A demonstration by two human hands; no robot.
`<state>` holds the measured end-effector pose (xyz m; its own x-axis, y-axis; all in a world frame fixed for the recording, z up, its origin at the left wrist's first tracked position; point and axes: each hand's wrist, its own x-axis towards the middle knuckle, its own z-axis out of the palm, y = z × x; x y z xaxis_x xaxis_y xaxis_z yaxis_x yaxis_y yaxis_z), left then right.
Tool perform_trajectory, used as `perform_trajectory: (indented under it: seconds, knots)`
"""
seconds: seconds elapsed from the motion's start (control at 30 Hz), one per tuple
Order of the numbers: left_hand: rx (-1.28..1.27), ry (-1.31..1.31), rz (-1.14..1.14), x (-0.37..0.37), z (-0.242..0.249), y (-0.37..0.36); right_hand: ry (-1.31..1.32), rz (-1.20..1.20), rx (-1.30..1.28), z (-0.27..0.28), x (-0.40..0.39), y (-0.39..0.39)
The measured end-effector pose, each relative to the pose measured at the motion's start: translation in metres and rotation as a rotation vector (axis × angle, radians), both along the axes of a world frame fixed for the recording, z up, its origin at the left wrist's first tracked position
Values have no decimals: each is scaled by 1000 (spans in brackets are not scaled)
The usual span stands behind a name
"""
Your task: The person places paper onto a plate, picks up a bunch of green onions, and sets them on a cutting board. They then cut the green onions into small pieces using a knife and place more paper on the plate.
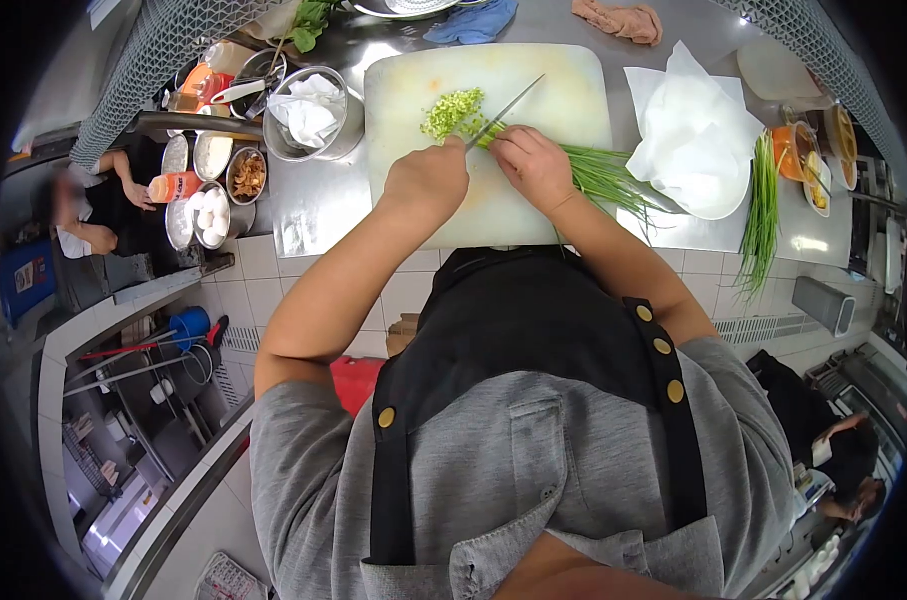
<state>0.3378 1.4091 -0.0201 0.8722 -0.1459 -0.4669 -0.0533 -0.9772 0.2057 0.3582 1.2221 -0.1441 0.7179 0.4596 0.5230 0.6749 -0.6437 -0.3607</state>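
Two bare forearms reach out from a grey shirt and black apron [534,330] toward a white cutting board [534,225] on a steel counter [314,200].

The left hand [429,180] is curled into a closed fist at the near part of the board. Its fingers are wrapped tight around the handle of a knife [509,105], and the blade slants away to the right, its edge down at the cut end of the stalks. The right hand [534,165] lies just beside it. Its fingers are bent and pressed down on a bunch of green onions [609,175], pinning them flat to the board. The long stalks trail off to the right, past the board's edge.

Just beyond the left hand, touching the blade, is a small heap of chopped green onion [452,110].

To the right of the board stands a white bowl lined with paper [689,140], and further right a few loose green stalks [762,210] hang over the counter's near edge. An orange tub [794,150] stands beside them.

To the left of the board is a metal bowl [309,110] holding crumpled paper, and further left a tin of eggs [212,215].

At the far edge of the counter lie a blue cloth [474,20] and a pink cloth [619,20].
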Motion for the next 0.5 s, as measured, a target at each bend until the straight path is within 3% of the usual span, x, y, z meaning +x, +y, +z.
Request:
perform_trajectory:
  seconds: [0.23, 0.5]
  knots:
    - [-14, -91, -40, -6, -7, 2, 57, 5, 18, -3, 8, 6]
    - [5, -153, -2, -7, -65, -3, 91, -6, 46, -1, 8, 9]
